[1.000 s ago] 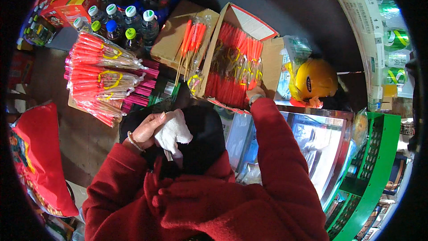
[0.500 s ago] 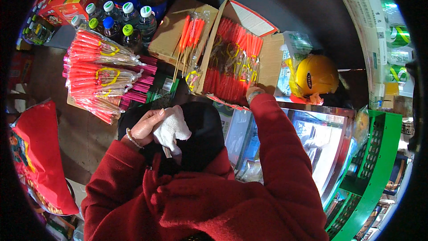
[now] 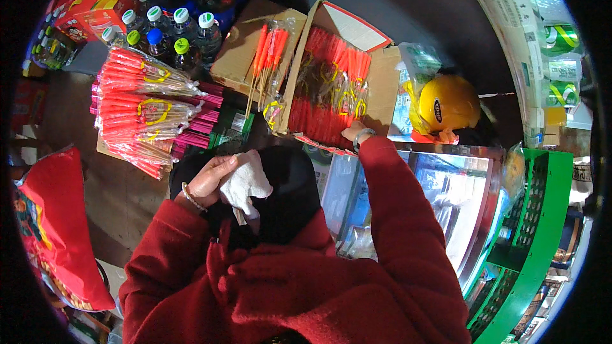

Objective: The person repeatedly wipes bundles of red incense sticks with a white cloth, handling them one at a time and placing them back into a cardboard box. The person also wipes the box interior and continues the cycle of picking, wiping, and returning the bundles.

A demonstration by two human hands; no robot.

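Note:
My left hand, with a beaded bracelet at the wrist, is closed on a crumpled white cloth above my dark lap. A thin pale strip hangs below the cloth. My right hand, wearing a metal wristband, is at the near right corner of an open cardboard box. Its fingers look curled; whether they grip the box or something inside is hidden. Bundles of red candles on sticks, wrapped in clear film with yellow ties, fill the box.
More wrapped red bundles lie on purple-red sticks at left. A few red sticks rest on a closed carton. Capped bottles stand behind. A yellow helmet, a glass-topped case and a green rack are at right.
My right hand has shifted slightly left and toward me at the box's corner, and more of it shows. The left hand keeps the white cloth in place. The view has shifted a little.

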